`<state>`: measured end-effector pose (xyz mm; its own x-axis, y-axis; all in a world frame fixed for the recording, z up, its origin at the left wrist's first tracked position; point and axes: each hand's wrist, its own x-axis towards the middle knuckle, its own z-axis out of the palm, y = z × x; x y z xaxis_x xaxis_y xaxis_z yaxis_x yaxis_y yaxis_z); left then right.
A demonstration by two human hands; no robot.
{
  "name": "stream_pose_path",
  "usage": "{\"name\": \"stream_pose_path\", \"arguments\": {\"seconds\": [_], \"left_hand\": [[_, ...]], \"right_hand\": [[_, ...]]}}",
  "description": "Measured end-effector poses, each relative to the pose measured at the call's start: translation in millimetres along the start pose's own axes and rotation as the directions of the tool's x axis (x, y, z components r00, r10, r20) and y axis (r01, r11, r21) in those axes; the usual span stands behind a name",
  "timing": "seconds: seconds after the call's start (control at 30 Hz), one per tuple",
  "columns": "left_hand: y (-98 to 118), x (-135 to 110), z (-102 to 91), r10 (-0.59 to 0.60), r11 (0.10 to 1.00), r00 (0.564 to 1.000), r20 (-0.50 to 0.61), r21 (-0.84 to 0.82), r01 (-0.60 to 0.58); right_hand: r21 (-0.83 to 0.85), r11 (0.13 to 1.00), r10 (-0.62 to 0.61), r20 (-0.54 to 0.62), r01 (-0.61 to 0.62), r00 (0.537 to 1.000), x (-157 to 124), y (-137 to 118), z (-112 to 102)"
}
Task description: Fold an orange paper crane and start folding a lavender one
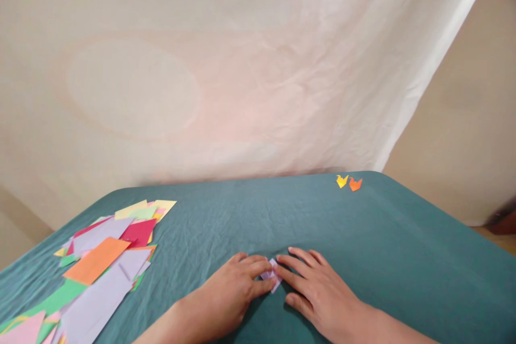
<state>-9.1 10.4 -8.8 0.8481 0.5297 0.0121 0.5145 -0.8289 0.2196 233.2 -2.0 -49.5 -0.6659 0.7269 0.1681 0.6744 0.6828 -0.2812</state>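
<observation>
A small folded piece of lilac paper [274, 286] lies on the green-covered table near the front, between my hands. My left hand [236, 285] grips its left side, thumb and fingers drawn together on it. From the right, my right hand [316, 290] rests with spread fingers, its index fingertip touching the paper's edge and its thumb apart on the cloth. The fingers cover part of the paper, so its exact folded shape is hard to make out.
Loose coloured paper sheets [97, 260] are heaped along the table's left side. A yellow folded paper figure [342, 181] and an orange folded paper figure [355, 185] lie at the far right. Behind the green tablecloth [226, 209] hangs a pale sheet [250, 91].
</observation>
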Motion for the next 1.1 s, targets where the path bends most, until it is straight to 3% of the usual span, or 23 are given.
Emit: {"name": "stream_pose_path", "arguments": {"seconds": [0.27,1.1], "left_hand": [[-5,-1,0.7,0.034,0.998,0.999,0.017,-0.058,-0.033],[-16,-3,-1.4,0.048,0.989,0.997,0.062,-0.146,-0.038]], "right_hand": [[0.017,0.999,-0.032,-0.14,0.035,0.99,-6,4,-4],[0.053,0.995,-0.081,-0.058,0.084,0.995,-4,-12,-10]]}}
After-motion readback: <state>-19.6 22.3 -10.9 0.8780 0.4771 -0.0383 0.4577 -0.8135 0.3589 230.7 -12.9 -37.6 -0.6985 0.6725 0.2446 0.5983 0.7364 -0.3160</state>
